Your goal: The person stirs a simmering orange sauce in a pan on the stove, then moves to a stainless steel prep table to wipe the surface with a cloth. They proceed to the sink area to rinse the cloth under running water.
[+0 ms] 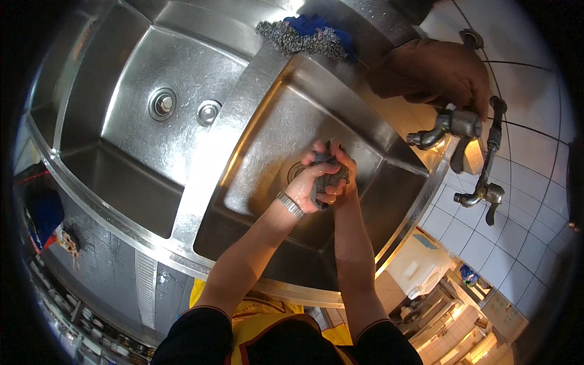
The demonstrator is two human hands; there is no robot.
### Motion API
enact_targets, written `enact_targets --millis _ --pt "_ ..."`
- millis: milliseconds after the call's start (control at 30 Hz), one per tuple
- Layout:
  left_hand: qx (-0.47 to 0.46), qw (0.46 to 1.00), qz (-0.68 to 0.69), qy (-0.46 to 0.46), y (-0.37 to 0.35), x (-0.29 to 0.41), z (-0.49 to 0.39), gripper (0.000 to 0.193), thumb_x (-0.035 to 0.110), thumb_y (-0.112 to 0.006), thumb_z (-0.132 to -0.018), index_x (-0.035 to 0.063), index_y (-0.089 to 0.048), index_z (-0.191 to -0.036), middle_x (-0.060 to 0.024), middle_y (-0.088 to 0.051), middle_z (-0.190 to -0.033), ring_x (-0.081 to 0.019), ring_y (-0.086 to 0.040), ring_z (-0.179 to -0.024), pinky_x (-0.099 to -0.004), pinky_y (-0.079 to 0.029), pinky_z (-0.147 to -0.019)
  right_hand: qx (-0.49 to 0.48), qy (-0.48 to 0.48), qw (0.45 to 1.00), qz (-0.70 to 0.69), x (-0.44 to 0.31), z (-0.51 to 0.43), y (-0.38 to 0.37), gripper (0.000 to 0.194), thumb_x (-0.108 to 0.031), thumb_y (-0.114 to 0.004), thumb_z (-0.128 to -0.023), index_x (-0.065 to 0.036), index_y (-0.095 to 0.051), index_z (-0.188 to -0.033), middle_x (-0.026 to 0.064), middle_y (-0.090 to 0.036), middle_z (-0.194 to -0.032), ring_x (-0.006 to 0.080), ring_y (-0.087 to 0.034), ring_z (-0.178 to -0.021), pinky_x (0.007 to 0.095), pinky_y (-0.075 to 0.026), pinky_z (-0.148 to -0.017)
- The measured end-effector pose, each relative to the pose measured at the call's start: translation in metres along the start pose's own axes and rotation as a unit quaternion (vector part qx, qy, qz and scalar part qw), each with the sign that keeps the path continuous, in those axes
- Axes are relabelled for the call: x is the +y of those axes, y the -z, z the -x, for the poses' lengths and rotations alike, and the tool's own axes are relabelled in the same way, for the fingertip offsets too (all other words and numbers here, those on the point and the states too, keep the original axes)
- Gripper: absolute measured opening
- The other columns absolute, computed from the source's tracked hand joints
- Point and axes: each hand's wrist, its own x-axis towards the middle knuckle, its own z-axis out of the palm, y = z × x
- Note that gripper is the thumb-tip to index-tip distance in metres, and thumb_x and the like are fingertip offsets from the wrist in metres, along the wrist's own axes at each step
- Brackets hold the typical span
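A wet grey cloth (pixel 329 175) is bunched between my two hands over the right-hand stainless steel sink basin (pixel 255 150). My left hand (pixel 308 185), with a metal-band watch (pixel 290 205) at its wrist, grips the cloth from the left. Around its right side curl the fingers of my right hand (pixel 344 166). Beneath the hands, the drain (pixel 296 172) is partly hidden.
The left basin (pixel 182 59) has a drain (pixel 162 104) and a loose strainer (pixel 209 112). Grey and blue cloths (pixel 303 39) lie on the back ledge. Two metal taps (pixel 461 125) (pixel 490 194) and a brown cloth (pixel 433 73) are by the tiled wall. A plastic jug (pixel 422 269) stands lower right.
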Motion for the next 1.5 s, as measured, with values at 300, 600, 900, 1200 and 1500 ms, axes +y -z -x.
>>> enact_targets --millis 300,600,900,1200,1500 --pt "0.214 0.88 -0.418 -0.067 -0.002 0.021 0.014 0.01 0.012 -0.067 -0.08 0.0037 -0.061 -0.081 -0.0069 -0.058 -0.063 -0.0156 -0.052 -0.05 -0.0281 -0.037 -0.044 0.152 -0.096 0.967 0.182 0.0 -0.05 0.008 0.007 -0.015 -0.057 -0.095 -0.011 -0.051 -0.095 -0.0042 -0.036 -0.061 0.0069 -0.033 -0.051 0.0238 -0.03 -0.048" --pt "0.309 0.428 -0.84 -0.127 0.092 0.043 -0.037 0.047 0.025 -0.071 -0.074 0.0066 -0.058 -0.115 -0.0228 -0.067 -0.085 -0.04 -0.066 -0.079 -0.0456 -0.054 -0.067 0.444 -0.029 0.83 0.336 0.041 -0.07 0.102 0.019 -0.022 -0.054 -0.097 -0.004 -0.057 -0.093 0.0012 -0.042 -0.062 0.015 -0.047 -0.057 0.0301 -0.04 -0.054" --pt "0.416 0.445 -0.75 -0.258 0.163 0.093 -0.013 0.062 0.021 -0.081 -0.064 0.0001 -0.056 -0.118 -0.0182 -0.068 -0.106 -0.0371 -0.065 -0.097 -0.0403 -0.053 -0.084 0.187 -0.119 0.389 0.894 0.098 0.03 0.197 0.023 -0.02 -0.06 -0.089 -0.001 -0.055 -0.099 0.023 -0.052 -0.102 0.0369 -0.054 -0.096 0.047 -0.047 -0.08" --pt "0.414 0.633 -0.607 -0.244 0.152 0.078 0.013 0.059 0.012 -0.079 -0.064 -0.0011 -0.057 -0.117 -0.0119 -0.068 -0.104 -0.0215 -0.065 -0.091 -0.0345 -0.053 -0.076 0.249 0.004 0.355 0.901 0.128 0.042 0.207 0.028 -0.013 -0.067 -0.081 0.002 -0.055 -0.101 0.0254 -0.051 -0.102 0.04 -0.052 -0.099 0.0478 -0.045 -0.085" --pt "0.375 0.652 -0.635 -0.179 0.134 0.068 -0.006 0.058 0.031 -0.079 -0.074 0.0031 -0.059 -0.121 -0.0152 -0.07 -0.1 -0.0264 -0.067 -0.089 -0.0368 -0.052 -0.078 0.366 0.168 0.441 0.802 -0.022 0.069 0.084 0.029 -0.015 -0.067 -0.086 -0.002 -0.058 -0.11 0.01 -0.058 -0.113 0.0229 -0.056 -0.105 0.0375 -0.048 -0.086"
